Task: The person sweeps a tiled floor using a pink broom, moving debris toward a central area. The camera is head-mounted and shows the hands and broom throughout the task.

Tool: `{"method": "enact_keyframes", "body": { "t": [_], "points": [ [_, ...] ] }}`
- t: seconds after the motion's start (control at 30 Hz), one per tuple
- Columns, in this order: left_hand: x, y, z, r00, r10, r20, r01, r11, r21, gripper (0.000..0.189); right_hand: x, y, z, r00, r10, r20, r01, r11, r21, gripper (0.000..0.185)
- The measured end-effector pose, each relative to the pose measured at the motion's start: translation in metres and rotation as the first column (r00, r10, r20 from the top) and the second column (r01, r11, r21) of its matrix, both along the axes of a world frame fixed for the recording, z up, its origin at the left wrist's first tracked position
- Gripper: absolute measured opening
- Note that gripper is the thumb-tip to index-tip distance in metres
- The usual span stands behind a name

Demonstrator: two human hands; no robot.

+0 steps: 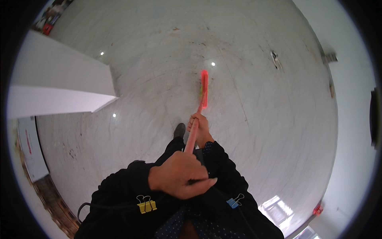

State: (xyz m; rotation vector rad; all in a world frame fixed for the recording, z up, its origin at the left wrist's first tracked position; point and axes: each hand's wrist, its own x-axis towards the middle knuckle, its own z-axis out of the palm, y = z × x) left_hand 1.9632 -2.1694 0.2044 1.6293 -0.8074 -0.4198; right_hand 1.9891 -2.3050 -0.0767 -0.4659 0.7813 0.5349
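A broom with a long pink handle [192, 137] runs from my chest down to the floor. My left hand [180, 174] is closed around the handle's upper end, close below the camera. Lower down the handle, my right hand [200, 128] grips it with the fingers wrapped round. The bright red-pink broom head [204, 89] is at the floor in front of me, with a little yellow-green showing along its left side. Its bristles are mostly hidden. My dark shoe [179, 130] shows to the left of my right hand.
A white pillar [62, 74] juts in at left. A white box [32, 149] lies by the left wall. Dark marks and scraps dot the grey floor [167, 56]. A small flat object [275, 60] lies ahead right, and a red object [318, 210] is by the right wall.
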Motion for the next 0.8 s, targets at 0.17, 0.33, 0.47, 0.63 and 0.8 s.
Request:
{"method": "enact_keyframes", "body": {
  "t": [0.17,0.33,0.47,0.63,0.8],
  "points": [
    [-0.026,0.026,0.023,0.953,0.286,0.096,-0.27,0.95,-0.154,0.031,0.016,0.045,0.037,0.98,0.189,0.056,-0.192,0.979,0.073,0.022],
    [-0.058,0.072,0.04,0.794,0.606,0.051,-0.601,0.795,-0.077,0.022,-0.001,0.103,0.025,0.925,0.378,0.042,-0.38,0.922,0.067,0.024],
    [-0.076,0.107,0.041,0.646,0.763,0.006,-0.756,0.641,-0.134,0.019,-0.026,0.159,0.001,0.852,0.519,-0.068,-0.511,0.853,0.107,0.018],
    [-0.085,0.15,0.036,0.54,0.841,0.024,-0.838,0.54,-0.079,0.017,-0.067,0.227,-0.005,0.703,0.704,-0.1,-0.687,0.709,0.161,0.023],
    [-0.088,0.166,0.026,0.477,0.878,0.037,-0.879,0.478,0.003,0.016,-0.08,0.271,-0.005,0.587,0.796,-0.149,-0.787,0.604,0.128,0.027]
  ]
}}
